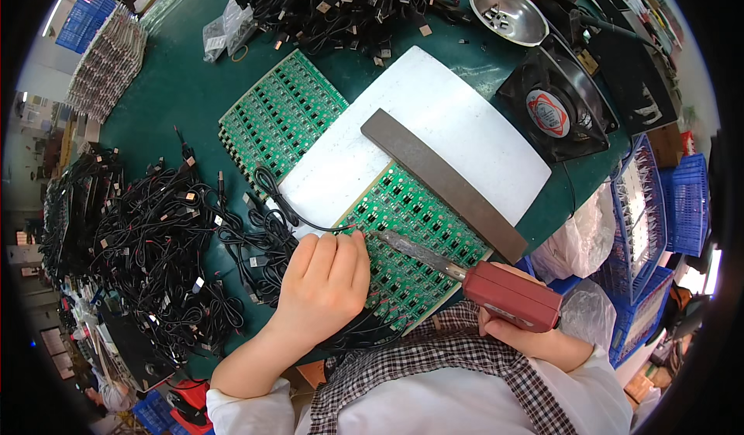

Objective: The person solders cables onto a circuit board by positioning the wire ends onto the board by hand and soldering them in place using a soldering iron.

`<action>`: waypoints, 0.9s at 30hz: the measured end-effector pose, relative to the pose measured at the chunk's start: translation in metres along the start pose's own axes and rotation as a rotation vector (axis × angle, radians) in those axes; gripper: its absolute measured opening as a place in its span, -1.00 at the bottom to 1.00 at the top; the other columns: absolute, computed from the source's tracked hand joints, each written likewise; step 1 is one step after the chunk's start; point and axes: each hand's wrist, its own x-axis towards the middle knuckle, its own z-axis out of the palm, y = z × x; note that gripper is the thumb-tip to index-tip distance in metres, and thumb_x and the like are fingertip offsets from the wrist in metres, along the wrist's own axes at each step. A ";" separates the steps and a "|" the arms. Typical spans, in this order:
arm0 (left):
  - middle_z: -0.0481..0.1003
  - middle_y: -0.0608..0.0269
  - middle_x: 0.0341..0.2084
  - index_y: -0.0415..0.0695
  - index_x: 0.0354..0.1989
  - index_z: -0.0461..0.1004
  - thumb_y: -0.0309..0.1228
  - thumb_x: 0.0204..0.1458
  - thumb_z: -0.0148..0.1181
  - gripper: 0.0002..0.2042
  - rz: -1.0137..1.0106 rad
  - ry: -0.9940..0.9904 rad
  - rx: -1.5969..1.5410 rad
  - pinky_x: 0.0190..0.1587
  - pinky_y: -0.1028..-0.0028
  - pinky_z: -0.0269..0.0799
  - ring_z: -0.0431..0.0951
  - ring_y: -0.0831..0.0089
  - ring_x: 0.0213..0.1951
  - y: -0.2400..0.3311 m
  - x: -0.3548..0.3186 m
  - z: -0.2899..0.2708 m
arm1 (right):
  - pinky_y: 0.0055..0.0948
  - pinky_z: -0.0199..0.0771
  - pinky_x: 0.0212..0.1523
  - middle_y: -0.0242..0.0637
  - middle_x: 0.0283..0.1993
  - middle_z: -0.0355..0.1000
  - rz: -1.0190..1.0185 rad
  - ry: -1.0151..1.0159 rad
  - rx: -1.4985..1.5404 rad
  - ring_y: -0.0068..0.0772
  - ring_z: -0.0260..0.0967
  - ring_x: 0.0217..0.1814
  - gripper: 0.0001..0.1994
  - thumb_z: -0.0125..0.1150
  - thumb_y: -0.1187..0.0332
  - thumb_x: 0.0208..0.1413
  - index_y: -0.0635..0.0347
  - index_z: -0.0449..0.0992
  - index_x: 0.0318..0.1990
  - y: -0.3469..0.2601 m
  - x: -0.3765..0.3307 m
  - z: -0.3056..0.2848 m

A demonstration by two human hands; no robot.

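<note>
With your left grip (327,274) pinching the black cable (308,223) and right grip (518,334) wrapped round the red soldering iron (513,297), just steady that wire end on the green board (418,208).

A black fan (552,109) stands near a metal bowl (526,25), left of blue crates (690,206).

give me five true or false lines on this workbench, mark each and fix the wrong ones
1. The right hand holds a dark red tool. True.
2. The black fan stands left of the white sheet. False: the fan is to the right of it.
3. A long brown bar lies across the white sheet. True.
4. The metal bowl holds a coiled black cable. False: small pieces lie in the bowl.
5. The left hand is at the green circuit panel. True.
</note>
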 end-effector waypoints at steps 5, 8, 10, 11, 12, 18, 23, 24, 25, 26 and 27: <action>0.39 0.15 -0.44 -0.35 -0.32 0.48 -0.54 -0.25 0.15 -0.75 0.009 -0.009 0.000 -0.28 0.36 0.36 0.41 0.32 -0.35 0.000 0.001 0.001 | -0.65 0.44 -0.37 -0.26 -0.10 0.48 0.002 0.004 -0.071 -0.63 0.44 -0.45 -0.34 0.38 0.47 -0.22 0.36 0.26 0.12 0.002 0.001 -0.001; 0.39 0.15 -0.44 -0.35 -0.32 0.48 -0.54 -0.25 0.15 -0.75 0.007 -0.012 0.000 -0.28 0.36 0.36 0.41 0.32 -0.35 0.000 0.000 0.000 | -0.66 0.44 -0.38 -0.26 -0.07 0.47 -0.029 0.002 -0.098 -0.62 0.44 -0.45 -0.34 0.39 0.45 -0.22 0.36 0.26 0.11 0.003 0.002 -0.001; 0.39 0.15 -0.44 -0.35 -0.32 0.48 -0.54 -0.24 0.16 -0.76 0.006 -0.015 -0.002 -0.28 0.36 0.36 0.41 0.33 -0.36 0.000 0.001 0.000 | -0.66 0.44 -0.39 -0.26 -0.05 0.46 -0.047 -0.031 -0.229 -0.62 0.45 -0.46 -0.34 0.40 0.44 -0.22 0.36 0.27 0.11 0.000 0.004 -0.002; 0.39 0.16 -0.44 -0.35 -0.32 0.48 -0.54 -0.24 0.16 -0.76 0.008 -0.011 -0.003 -0.28 0.36 0.36 0.41 0.33 -0.36 -0.001 0.001 0.000 | -0.66 0.44 -0.39 -0.26 -0.05 0.46 -0.046 -0.029 -0.229 -0.62 0.45 -0.46 -0.34 0.40 0.44 -0.22 0.36 0.27 0.11 0.000 0.004 -0.003; 0.39 0.16 -0.44 -0.35 -0.32 0.48 -0.54 -0.24 0.16 -0.76 0.010 -0.007 -0.004 -0.28 0.36 0.36 0.41 0.33 -0.36 -0.001 0.002 0.000 | -0.66 0.44 -0.39 -0.25 -0.06 0.46 -0.133 -0.045 -0.310 -0.63 0.45 -0.45 -0.34 0.39 0.45 -0.22 0.36 0.26 0.11 0.001 0.004 -0.005; 0.39 0.16 -0.44 -0.35 -0.32 0.48 -0.54 -0.24 0.15 -0.76 0.012 -0.028 -0.002 -0.28 0.36 0.36 0.41 0.33 -0.36 0.000 0.002 -0.002 | -0.68 0.42 -0.40 -0.22 -0.07 0.46 -0.006 0.002 -0.058 -0.68 0.41 -0.41 -0.33 0.32 0.55 -0.19 0.36 0.20 0.17 -0.006 -0.003 -0.003; 0.38 0.18 -0.49 -0.35 -0.37 0.49 -0.54 -0.23 0.15 -0.80 0.045 0.007 0.016 -0.31 0.40 0.34 0.40 0.35 -0.39 -0.002 0.001 0.001 | -0.68 0.40 -0.40 -0.23 -0.12 0.46 0.007 0.037 0.150 -0.68 0.36 -0.41 -0.31 0.26 0.62 -0.16 0.34 0.14 0.22 -0.008 -0.005 -0.004; 0.39 0.17 -0.44 -0.34 -0.33 0.49 -0.53 -0.28 0.13 -0.74 0.023 0.003 0.011 -0.30 0.37 0.35 0.41 0.33 -0.37 -0.001 0.000 0.001 | -0.67 0.39 -0.40 -0.21 -0.13 0.45 0.001 0.042 0.169 -0.67 0.36 -0.39 -0.30 0.26 0.62 -0.14 0.33 0.13 0.22 -0.007 -0.006 -0.005; 0.39 0.17 -0.44 -0.34 -0.33 0.49 -0.53 -0.28 0.13 -0.74 0.024 0.002 0.009 -0.30 0.37 0.35 0.41 0.33 -0.37 -0.001 0.000 0.000 | -0.67 0.39 -0.39 -0.19 -0.14 0.45 -0.004 0.048 0.185 -0.65 0.35 -0.38 -0.30 0.25 0.62 -0.13 0.31 0.11 0.23 -0.007 -0.006 -0.006; 0.39 0.17 -0.45 -0.33 -0.34 0.49 -0.53 -0.29 0.13 -0.74 0.004 0.014 -0.022 -0.31 0.37 0.34 0.41 0.33 -0.38 -0.001 0.001 0.000 | -0.67 0.39 -0.39 -0.19 -0.14 0.45 -0.003 0.049 0.185 -0.65 0.35 -0.38 -0.30 0.25 0.62 -0.13 0.31 0.11 0.23 -0.005 -0.008 -0.006; 0.39 0.18 -0.46 -0.32 -0.34 0.50 -0.54 -0.31 0.13 -0.74 -0.016 0.025 -0.054 -0.32 0.37 0.34 0.41 0.33 -0.38 -0.003 0.001 0.000 | -0.66 0.38 -0.38 -0.17 -0.13 0.44 -0.022 0.057 0.205 -0.65 0.35 -0.38 -0.30 0.25 0.61 -0.11 0.30 0.10 0.24 -0.002 -0.009 -0.006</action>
